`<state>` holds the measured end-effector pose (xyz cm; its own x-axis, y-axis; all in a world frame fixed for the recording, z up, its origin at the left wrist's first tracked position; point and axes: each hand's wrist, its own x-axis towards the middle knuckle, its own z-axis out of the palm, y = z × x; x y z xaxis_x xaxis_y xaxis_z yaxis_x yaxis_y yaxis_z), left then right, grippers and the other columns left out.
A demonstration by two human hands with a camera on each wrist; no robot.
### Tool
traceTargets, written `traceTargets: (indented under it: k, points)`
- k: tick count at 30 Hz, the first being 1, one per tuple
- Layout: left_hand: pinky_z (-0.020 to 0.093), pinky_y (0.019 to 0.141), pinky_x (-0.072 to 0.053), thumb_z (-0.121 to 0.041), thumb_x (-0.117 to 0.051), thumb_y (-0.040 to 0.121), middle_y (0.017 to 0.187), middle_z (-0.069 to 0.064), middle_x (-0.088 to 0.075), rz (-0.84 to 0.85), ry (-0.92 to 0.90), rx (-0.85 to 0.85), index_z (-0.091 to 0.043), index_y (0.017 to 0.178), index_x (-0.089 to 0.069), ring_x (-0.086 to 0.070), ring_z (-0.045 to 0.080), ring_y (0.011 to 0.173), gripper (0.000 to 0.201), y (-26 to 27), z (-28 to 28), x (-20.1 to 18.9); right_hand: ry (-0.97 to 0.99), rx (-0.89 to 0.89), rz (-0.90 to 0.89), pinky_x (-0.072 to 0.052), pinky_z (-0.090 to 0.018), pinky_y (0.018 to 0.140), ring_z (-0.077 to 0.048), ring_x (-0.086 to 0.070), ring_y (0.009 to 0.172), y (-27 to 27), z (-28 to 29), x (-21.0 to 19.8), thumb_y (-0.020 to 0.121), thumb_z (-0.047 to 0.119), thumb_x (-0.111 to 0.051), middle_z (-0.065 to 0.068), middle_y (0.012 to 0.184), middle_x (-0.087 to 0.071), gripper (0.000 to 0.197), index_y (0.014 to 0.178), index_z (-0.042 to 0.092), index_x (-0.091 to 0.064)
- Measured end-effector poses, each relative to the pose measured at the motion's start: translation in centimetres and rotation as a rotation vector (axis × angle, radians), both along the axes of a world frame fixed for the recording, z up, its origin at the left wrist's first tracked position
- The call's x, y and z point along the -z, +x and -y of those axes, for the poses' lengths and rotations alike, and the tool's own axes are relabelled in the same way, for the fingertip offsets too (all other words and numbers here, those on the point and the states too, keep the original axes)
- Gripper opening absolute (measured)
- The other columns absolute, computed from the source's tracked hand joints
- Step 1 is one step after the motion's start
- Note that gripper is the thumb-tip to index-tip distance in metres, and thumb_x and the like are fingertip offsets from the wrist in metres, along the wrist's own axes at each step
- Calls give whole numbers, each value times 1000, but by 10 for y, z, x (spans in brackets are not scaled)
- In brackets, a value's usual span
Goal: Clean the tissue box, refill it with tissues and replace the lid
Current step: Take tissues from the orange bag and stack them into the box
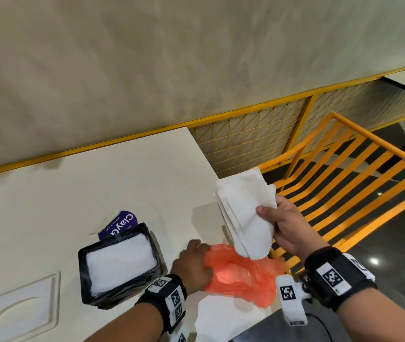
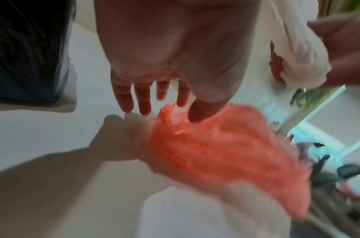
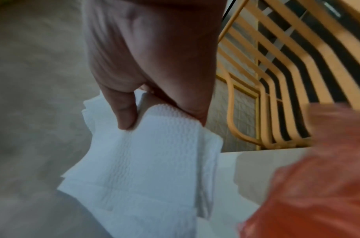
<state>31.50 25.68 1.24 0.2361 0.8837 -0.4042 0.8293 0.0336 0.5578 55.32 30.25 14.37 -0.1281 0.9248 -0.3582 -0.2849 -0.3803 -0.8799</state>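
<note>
A black tissue box (image 1: 120, 264) stands open on the white table (image 1: 97, 183), with a white stack of tissues inside it. Its white lid (image 1: 21, 314), with an oval slot, lies flat at the table's near left corner. My right hand (image 1: 280, 220) grips a thick folded stack of white tissues (image 1: 243, 215) above the table's right edge; the thumb (image 3: 123, 116) presses on top of the stack of tissues (image 3: 150, 161). My left hand (image 1: 194, 262) rests on an orange plastic bag (image 1: 240, 272), its fingers (image 2: 142, 99) straight and spread and its thumb on the orange bag (image 2: 225, 145).
A purple round sticker (image 1: 120, 223) lies just behind the box. An orange slatted chair (image 1: 344, 174) stands right of the table, close under the tissues. A yellow mesh rail (image 1: 245, 137) runs along the wall behind. The box shows as a dark wall (image 2: 28, 53).
</note>
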Motion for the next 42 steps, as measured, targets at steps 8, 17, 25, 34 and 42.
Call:
traceTargets:
  k: [8, 17, 25, 34, 42]
  points:
    - [53, 111, -43, -75, -38, 85, 136, 16, -65, 1562, -237, -668, -13, 140, -54, -60, 33, 128, 85, -17, -17, -127, 148, -96, 27, -56, -53, 90, -35, -69, 105, -82, -7, -44, 91, -2, -61, -16, 115, -72, 33, 123, 6, -60]
    - [66, 109, -41, -28, -78, 83, 138, 30, -57, 1590, -172, -770, -5, 142, -52, -54, 49, 128, 69, -80, 11, -143, 355, -429, 593, -55, -32, 78, -11, -63, 96, -179, 3, -62, 88, 26, -67, 9, 109, -63, 36, 120, 30, -51]
    - [47, 91, -58, -19, -58, 101, 125, 21, -70, 1314, 22, -763, -9, 130, -62, -70, 35, 111, 31, -137, 33, -158, 233, -525, 210, -55, -53, 92, -34, -72, 96, -215, 12, -73, 85, 2, -70, -14, 105, -75, 31, 115, 10, -67]
    - [59, 106, -47, -18, -69, 86, 128, 18, -69, 1352, 104, -754, -7, 131, -60, -63, 40, 121, 47, -170, 47, -152, 287, -391, -135, -59, -46, 83, -34, -70, 104, -244, 12, -81, 82, 6, -72, -16, 114, -72, 41, 122, 10, -61]
    - [57, 105, -48, -43, -63, 90, 138, 25, -60, 1657, 162, -874, -6, 133, -58, -60, 38, 126, 57, -163, 45, -169, 293, -268, -356, -53, -49, 97, -37, -64, 114, -256, 18, -79, 77, 0, -65, -20, 122, -68, 44, 120, 9, -66]
